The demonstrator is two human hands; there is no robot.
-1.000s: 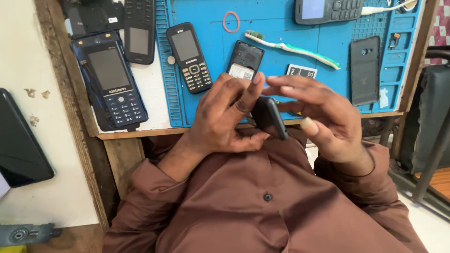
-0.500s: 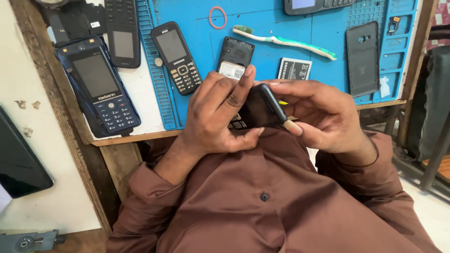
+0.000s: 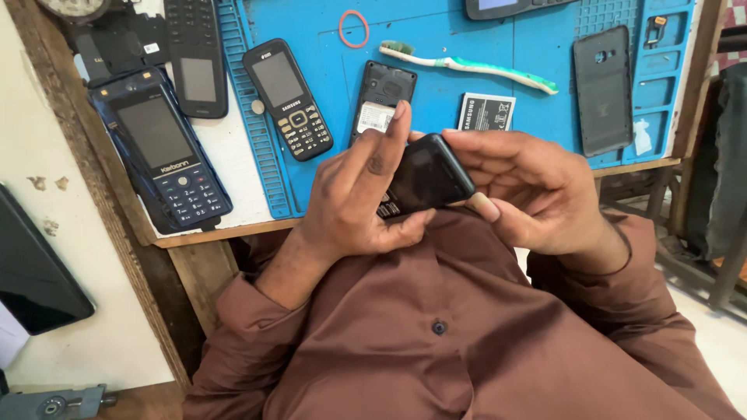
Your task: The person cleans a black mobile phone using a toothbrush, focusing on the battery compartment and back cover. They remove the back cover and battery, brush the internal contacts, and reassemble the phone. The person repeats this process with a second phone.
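Note:
A small black phone [image 3: 424,177] is held in front of my chest, just off the table's front edge. My left hand [image 3: 362,198] grips it from the left, index finger raised and thumb under it. My right hand [image 3: 537,194] holds its right end, fingers curled over the top. On the blue work mat [image 3: 498,54] behind my hands lie an opened phone with its back off [image 3: 381,97], a battery [image 3: 484,113] and a black keypad phone [image 3: 289,97].
A green toothbrush [image 3: 467,66], an orange rubber band [image 3: 354,28] and a dark back cover [image 3: 603,89] lie on the mat. Left of it are a large blue keypad phone [image 3: 163,152] and another black phone [image 3: 196,54]. A dark screen [image 3: 31,272] sits far left.
The phone has turned in my hands from edge-on to showing its broad dark face. My left index finger has lifted. The view has shifted down a little.

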